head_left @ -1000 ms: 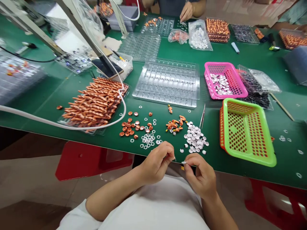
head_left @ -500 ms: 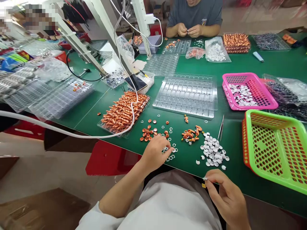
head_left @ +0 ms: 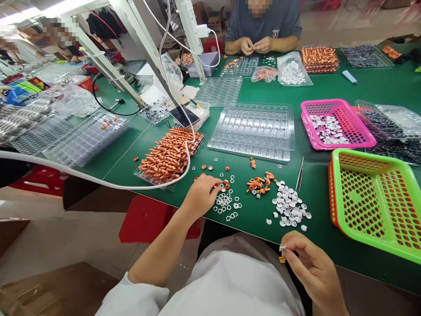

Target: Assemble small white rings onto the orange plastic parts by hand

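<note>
My left hand (head_left: 201, 193) reaches over the orange round caps (head_left: 227, 168), its thumb and forefinger nearly together. An orange bit shows at those fingertips, too small to make out. Just in front lie several white rings (head_left: 223, 200). Near the table's front edge, my right hand (head_left: 312, 263) pinches a small white part (head_left: 282, 248) with a yellow tab (head_left: 282, 260) hanging below it. Beyond that hand is a pile of white round caps (head_left: 289, 204). Orange curved pieces (head_left: 258, 184) with yellow ends lie to the left of the pile.
Tweezers (head_left: 299, 174) lie behind the white caps. A green basket (head_left: 388, 169) and a pink basket (head_left: 338, 103) stand at right. Clear trays (head_left: 253, 131) and a tray of orange pieces (head_left: 166, 156) lie farther back. A white cable (head_left: 98, 180) crosses at left. A co-worker (head_left: 263, 26) sits opposite.
My left hand has moved left and away from me, from the white rings to the orange caps, uncovering the rings. My right hand keeps its pinch on the white part.
</note>
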A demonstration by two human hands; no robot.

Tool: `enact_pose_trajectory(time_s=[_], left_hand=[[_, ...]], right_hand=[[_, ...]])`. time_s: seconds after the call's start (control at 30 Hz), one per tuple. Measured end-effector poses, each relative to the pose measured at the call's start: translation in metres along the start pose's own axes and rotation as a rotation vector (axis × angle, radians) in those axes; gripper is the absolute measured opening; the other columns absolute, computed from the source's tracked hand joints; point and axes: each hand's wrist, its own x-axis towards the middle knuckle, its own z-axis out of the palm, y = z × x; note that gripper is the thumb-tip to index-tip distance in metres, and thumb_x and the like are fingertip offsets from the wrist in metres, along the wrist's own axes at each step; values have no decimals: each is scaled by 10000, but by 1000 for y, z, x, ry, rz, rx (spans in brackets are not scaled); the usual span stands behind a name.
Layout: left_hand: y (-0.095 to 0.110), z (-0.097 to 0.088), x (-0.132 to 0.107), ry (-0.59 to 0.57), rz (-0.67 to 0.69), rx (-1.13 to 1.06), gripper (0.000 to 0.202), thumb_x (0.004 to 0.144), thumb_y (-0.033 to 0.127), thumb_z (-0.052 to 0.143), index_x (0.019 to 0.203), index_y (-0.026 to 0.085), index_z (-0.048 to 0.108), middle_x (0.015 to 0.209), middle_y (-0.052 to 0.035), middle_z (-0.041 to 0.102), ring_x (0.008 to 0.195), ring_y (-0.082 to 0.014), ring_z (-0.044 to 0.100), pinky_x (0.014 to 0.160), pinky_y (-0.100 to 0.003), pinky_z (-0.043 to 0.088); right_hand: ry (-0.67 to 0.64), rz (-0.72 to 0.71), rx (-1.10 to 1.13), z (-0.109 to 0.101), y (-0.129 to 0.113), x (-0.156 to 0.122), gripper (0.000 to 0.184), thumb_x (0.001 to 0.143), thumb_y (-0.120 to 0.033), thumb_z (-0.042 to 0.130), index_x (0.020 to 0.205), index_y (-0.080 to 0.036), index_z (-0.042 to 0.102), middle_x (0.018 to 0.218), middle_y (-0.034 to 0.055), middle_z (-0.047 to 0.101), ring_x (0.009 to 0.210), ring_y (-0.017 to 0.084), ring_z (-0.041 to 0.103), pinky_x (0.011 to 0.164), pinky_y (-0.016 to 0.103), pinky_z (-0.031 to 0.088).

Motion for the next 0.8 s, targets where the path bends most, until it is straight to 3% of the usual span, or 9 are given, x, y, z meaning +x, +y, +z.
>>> enact_pose_trajectory(time_s=[0.3,0.53,0.67,0.8], left_hand=[[-2,4,11,-126,34,53,111,891,190,590,917,192,697,901,-66,649,896,-241,580,823,-391,475],[2,1,9,-91,30,30,120,888,194,579,842,190,689,902,-72,642,892,-233,584,841,-397,484],[27,-3,0,-37,-83,-273,93,896,257,607,887,203,682,892,-37,703,835,-197,630,790,-335,507],[64,11,-7,-248,-190,-697,124,866,308,664,884,191,699,838,-26,731,761,-171,657,702,-275,526]], right_hand=[[23,14,-47,0,0,-1,96,954,-200,536,869,-205,582,806,50,599,750,174,588,649,266,483],[36,-26,-49,4,0,3,101,945,-187,543,850,-203,575,785,44,595,735,171,591,637,264,486],[115,-26,-49,4,3,2,74,942,-163,539,899,-210,577,915,63,620,846,183,617,688,275,509],[135,-179,-119,13,-7,6,163,909,-63,529,955,-216,559,1136,80,626,921,172,626,780,306,532]])
